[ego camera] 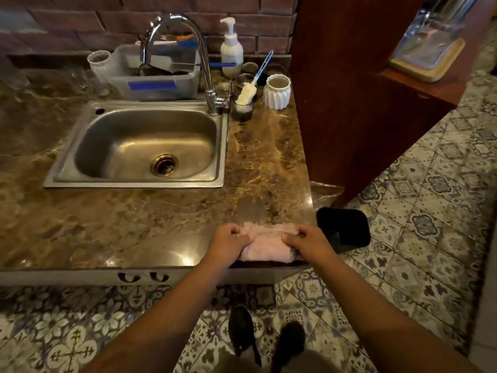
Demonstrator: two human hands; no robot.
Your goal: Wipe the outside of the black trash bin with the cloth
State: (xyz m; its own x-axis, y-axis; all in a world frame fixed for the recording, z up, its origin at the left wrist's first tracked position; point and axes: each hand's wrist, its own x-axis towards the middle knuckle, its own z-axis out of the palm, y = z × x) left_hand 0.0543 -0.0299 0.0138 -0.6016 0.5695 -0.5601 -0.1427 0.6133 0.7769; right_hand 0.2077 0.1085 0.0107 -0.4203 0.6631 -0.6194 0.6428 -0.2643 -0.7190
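A pale pink cloth [265, 244] lies folded at the front edge of the brown marble counter [134, 224]. My left hand [228, 242] pinches its left end and my right hand [306, 242] pinches its right end. The black trash bin [347, 227] stands on the tiled floor just right of the counter's corner, seen from above, its mouth open. My right hand is close to the bin's left rim but apart from it.
A steel sink [139, 145] with a curved tap [188, 49] sits in the counter. Behind it are a plastic tub [156, 79], a soap pump [231, 47], a brush in a glass [246, 95] and a white ribbed cup [278, 91]. A dark wooden cabinet [363, 103] rises behind the bin.
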